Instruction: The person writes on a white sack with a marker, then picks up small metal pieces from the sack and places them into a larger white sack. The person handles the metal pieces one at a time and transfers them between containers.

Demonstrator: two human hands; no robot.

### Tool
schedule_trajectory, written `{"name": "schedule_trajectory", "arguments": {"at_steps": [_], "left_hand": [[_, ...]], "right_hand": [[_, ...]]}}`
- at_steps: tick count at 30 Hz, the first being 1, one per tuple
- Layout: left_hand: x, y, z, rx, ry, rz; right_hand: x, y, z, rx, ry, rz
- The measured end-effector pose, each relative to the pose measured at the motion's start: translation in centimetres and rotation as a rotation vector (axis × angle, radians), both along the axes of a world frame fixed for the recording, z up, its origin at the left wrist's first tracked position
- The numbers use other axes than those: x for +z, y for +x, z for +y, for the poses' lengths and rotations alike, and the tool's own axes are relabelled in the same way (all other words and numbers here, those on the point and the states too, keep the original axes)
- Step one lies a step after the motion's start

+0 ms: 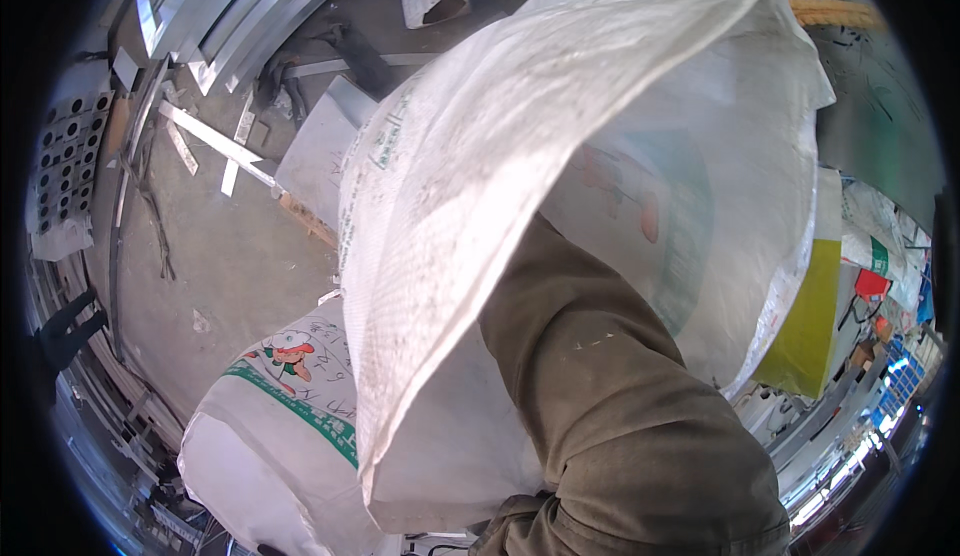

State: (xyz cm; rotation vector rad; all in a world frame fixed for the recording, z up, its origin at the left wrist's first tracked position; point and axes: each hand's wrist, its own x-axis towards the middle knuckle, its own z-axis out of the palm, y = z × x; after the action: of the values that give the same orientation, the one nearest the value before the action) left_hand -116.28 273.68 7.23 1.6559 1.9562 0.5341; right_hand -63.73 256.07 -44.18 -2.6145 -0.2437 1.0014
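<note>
A large white woven sack [450, 186] stands with its mouth wide open, filling the middle and upper right. My right arm, in an olive-brown sleeve [610, 396], reaches into it from the lower right. The sack's wall hides my right hand, so I cannot see whether its fingers are open or closed, or what they touch. Faint green and reddish print shows on the sack's inner wall [690, 216]. My left hand is out of sight. Below the opening, to the left, a second white sack [250, 436] bears a green band, a cartoon figure and handwriting.
Metal profiles [230, 16] lie at the upper left, near white strips [215, 136] on the concrete floor [220, 256]. A small box [435, 1] stands at the back. A panel with dark round holes [72, 156] and a dark forked shape [75, 331] are at the left; a yellow-green panel [800, 326] is at the right.
</note>
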Motion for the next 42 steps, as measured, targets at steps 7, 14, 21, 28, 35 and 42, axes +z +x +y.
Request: {"name": "schedule_trajectory", "arguments": {"at_steps": [7,14,21,28,35,42], "left_hand": [[-0.6,-0.8,-0.1,0.000,-0.003,0.009],[-0.2,-1.9,0.1,-0.027,0.000,0.021],[1.5,-3.7,-1.1,-0.216,0.070,0.215],[3.4,3.0,-5.7,-0.002,-0.208,-0.366],[3.9,6.6,-8.9,-0.047,-0.244,-0.392],[1.1,5.7,-10.6,0.008,-0.238,-0.430]], "right_hand": [[-1.3,-0.1,0.3,-0.046,0.011,-0.013],[-1.8,0.3,-0.3,-0.150,0.100,-0.018],[6.0,-0.6,-3.5,-0.464,0.491,0.061],[23.8,-2.7,-13.2,-0.388,0.988,-0.070],[47.0,-1.5,-19.5,-1.100,1.266,0.959],[56.3,-4.4,-17.5,-0.690,1.473,1.329]]}}
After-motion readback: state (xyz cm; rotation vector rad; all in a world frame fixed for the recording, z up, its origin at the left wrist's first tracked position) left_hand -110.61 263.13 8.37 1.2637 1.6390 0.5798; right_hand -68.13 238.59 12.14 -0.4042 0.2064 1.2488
